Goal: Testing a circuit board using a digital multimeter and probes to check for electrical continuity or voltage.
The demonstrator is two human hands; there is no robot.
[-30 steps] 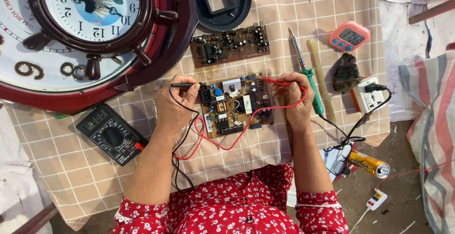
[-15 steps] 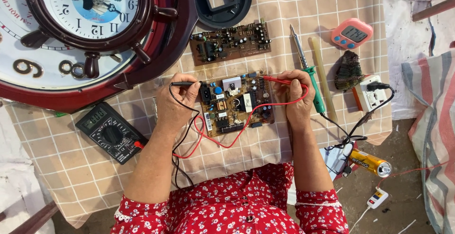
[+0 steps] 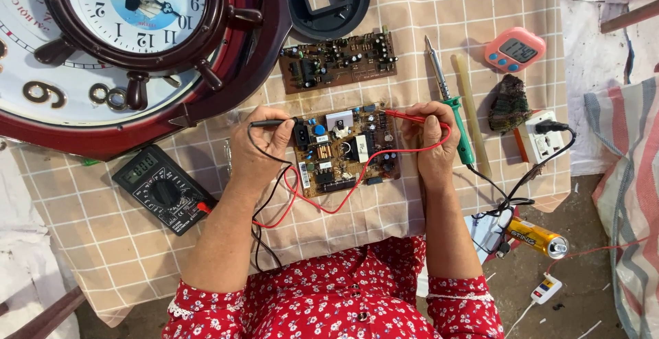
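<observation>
- Step in hand looks like probing a board (image 3: 345, 148) with meter leads. It lies on the checked cloth of the table (image 3: 412, 30), between both hands.
- Left hand (image 3: 257, 148) pinches the black probe (image 3: 269, 124), tip at the board's left edge.
- Right hand (image 3: 429, 140) pinches the red probe (image 3: 405, 116), tip at the upper right of the board.
- Meter (image 3: 163, 189) sits well left of the board, dial up. Next I'd guess each tip needs to stay on its point while the screen gets read.
- White label strip with dark print runs along the board's left edge.
- Second board (image 3: 338, 61) lies above, soldering iron (image 3: 449, 102) just beside the right hand, pink timer (image 3: 515, 49) further up right.
- Yellow can (image 3: 539, 237) on the floor, lower right.
</observation>
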